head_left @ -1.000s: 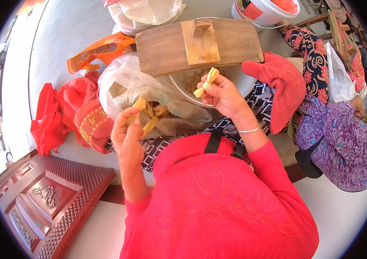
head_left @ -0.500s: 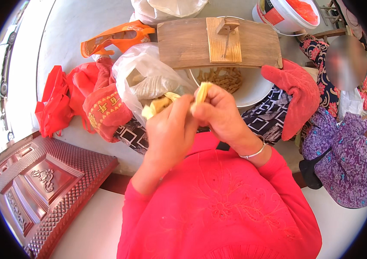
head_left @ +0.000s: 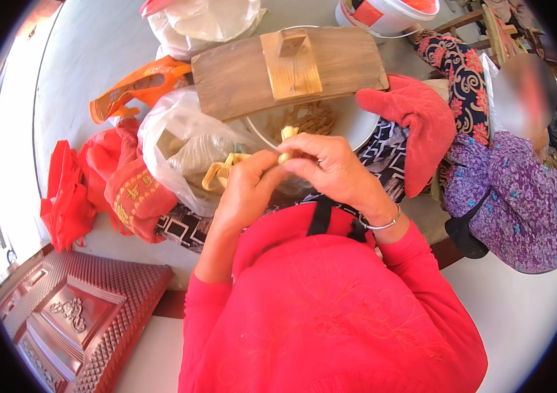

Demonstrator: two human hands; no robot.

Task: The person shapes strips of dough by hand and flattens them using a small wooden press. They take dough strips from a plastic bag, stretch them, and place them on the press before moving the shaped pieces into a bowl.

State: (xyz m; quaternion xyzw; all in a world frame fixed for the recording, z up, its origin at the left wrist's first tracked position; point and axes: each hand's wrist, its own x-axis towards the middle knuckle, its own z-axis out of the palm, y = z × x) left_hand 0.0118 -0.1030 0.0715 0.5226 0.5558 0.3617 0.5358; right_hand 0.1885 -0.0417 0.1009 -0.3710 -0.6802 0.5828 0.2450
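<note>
My left hand [head_left: 247, 188] and my right hand [head_left: 332, 169] meet in front of my chest, fingertips pinched together on a pale yellow strip [head_left: 222, 171]. The strip bends in a loop beyond the left hand. A short frayed end sticks up over the right fingers, and a small rounded bit shows between the fingertips. What the strip is made of I cannot tell. Just beyond the hands is a white basin [head_left: 365, 139] with many small brownish-yellow pieces [head_left: 314, 119] in it. A wooden board [head_left: 226, 82] with a smaller block [head_left: 291, 69] fixed on top lies across the basin.
An open clear plastic bag [head_left: 167, 124] sits left of the basin, near red bags [head_left: 65, 196] and an orange bag [head_left: 128, 88]. A red cloth [head_left: 416, 128] hangs at the right. A white bucket [head_left: 383, 16] stands behind; another person in purple sleeves [head_left: 520, 190] sits right.
The view has shifted, so the surroundings appear further left. My hands have drawn closer together on the strip, and less of its end now stands above the right hand.
</note>
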